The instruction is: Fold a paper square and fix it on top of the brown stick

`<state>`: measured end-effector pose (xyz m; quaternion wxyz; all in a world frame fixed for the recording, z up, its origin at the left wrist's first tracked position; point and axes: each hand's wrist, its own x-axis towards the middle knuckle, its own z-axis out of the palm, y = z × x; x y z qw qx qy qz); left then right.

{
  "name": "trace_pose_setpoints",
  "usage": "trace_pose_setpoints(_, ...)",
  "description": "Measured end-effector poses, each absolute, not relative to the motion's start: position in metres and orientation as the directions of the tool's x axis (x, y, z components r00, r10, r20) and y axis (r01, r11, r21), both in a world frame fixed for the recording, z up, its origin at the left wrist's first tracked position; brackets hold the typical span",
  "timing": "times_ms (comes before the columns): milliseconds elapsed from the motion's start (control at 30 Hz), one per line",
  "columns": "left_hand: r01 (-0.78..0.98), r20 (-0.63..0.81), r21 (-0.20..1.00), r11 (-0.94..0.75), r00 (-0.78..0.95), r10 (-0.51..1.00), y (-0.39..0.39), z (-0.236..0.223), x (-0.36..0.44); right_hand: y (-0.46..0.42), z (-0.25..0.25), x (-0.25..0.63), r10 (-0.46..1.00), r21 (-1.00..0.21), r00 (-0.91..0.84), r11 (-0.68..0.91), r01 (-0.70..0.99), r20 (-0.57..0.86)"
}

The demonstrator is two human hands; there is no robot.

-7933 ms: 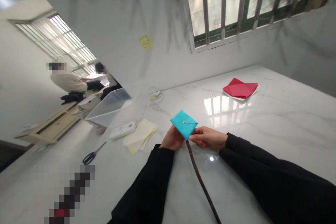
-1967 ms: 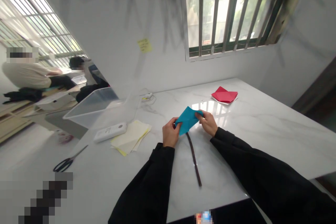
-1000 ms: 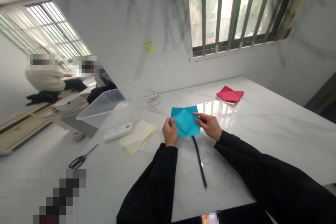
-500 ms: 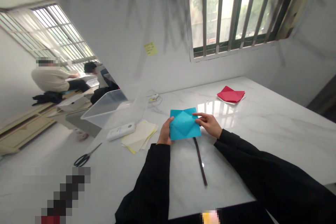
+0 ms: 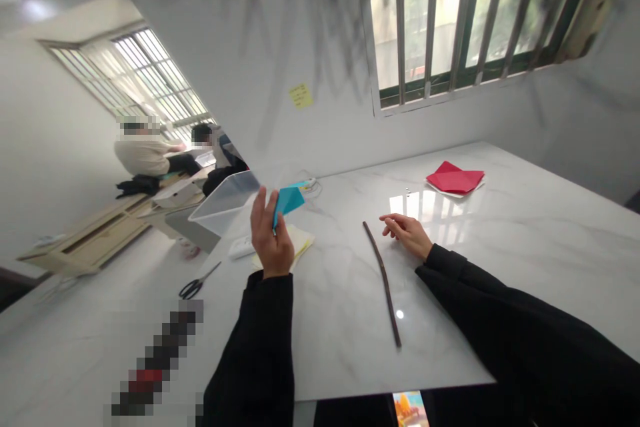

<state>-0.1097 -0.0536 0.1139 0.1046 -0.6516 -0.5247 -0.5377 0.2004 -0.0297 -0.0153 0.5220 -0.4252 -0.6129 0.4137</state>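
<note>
Gripping one blue paper piece point(image 5: 290, 201), the left hand point(image 5: 273, 243) is pinched; the right point(image 5: 406, 235), empty, curls loosely beside one brown stick point(image 5: 384, 280).

Craft or study room, exact type unclear: marble-pattern table point(image 5: 340, 333) with scissors point(image 5: 192, 288) and colored paper point(image 5: 455, 178), barred window point(image 5: 450, 27), two people seated at far desk beneath another window.

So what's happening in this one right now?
The person's left hand holds the folded blue paper above the table, near the clear bin. The right hand is empty, beside a thin dark stick lying on the table. Red folded paper lies farther back, and scissors lie off to the left.
</note>
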Motion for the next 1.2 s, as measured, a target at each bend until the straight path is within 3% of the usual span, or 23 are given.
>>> trace_pose_setpoints(67,0.891,0.705,0.225,-0.394,0.130,0.697,-0.062,0.110,-0.130,-0.031,-0.015,0.200,0.949,-0.944,-0.119,0.306,0.124,0.292)
trace_pose_setpoints(133,0.932,0.466,0.129,-0.337,0.243,0.851,-0.068,0.088,-0.144,-0.032,-0.013,0.199,0.947,-0.935,-0.143,0.310,0.173,0.288)
trace_pose_setpoints(233,0.983,0.088,0.089,-0.158,0.150,0.985,-0.075,0.045,-0.156,-0.033,-0.012,0.198,0.948,-0.925,-0.161,0.307,0.225,0.275)
trace_pose_setpoints(300,0.988,0.039,0.084,-0.130,0.127,0.991,-0.078,0.027,-0.157,-0.033,-0.011,0.198,0.950,-0.920,-0.159,0.302,0.248,0.269)
trace_pose_setpoints(667,0.977,0.020,0.047,0.209,-0.210,0.977,-0.049,0.036,-0.144,-0.031,-0.008,0.202,0.945,-0.899,-0.175,0.317,0.302,0.275)
trace_pose_setpoints(800,0.975,0.041,0.056,0.217,-0.220,0.975,-0.036,0.037,-0.143,-0.049,0.023,0.201,0.929,-0.882,-0.212,0.359,0.306,0.304)
trace_pose_setpoints(867,0.979,0.074,0.062,0.192,-0.197,0.978,-0.033,0.039,-0.140,-0.083,0.038,0.199,0.899,-0.899,-0.338,0.367,0.237,0.278)
trace_pose_setpoints(967,0.996,0.271,0.075,0.043,-0.062,0.961,-0.032,0.044,-0.127,-0.162,0.034,0.195,0.710,-0.965,-0.691,0.254,0.070,0.137)
trace_pose_setpoints(1033,0.995,0.373,0.089,-0.054,0.017,0.928,-0.032,0.049,-0.113,-0.218,0.007,0.193,0.397,-0.985,-0.917,0.169,0.041,0.030)
trace_pose_setpoints(1100,0.987,0.413,0.143,-0.077,0.011,0.911,-0.029,0.055,-0.095,-0.260,-0.035,0.190,0.047,-0.987,-0.998,0.151,0.056,-0.049)
trace_pose_setpoints(1133,0.981,0.418,0.179,-0.079,-0.003,0.909,-0.028,0.058,-0.085,-0.274,-0.058,0.189,-0.006,-0.979,-0.994,0.176,0.104,-0.107)
trace_pose_setpoints(1167,0.972,0.420,0.221,-0.077,-0.024,0.907,-0.025,0.060,-0.075,-0.284,-0.083,0.188,0.066,-0.956,-0.981,0.223,0.192,-0.181)
trace_pose_setpoints(1200,0.962,0.429,0.261,-0.073,-0.048,0.902,-0.023,0.062,-0.065,-0.290,-0.106,0.187,0.246,-0.904,-0.929,0.259,0.339,-0.278)
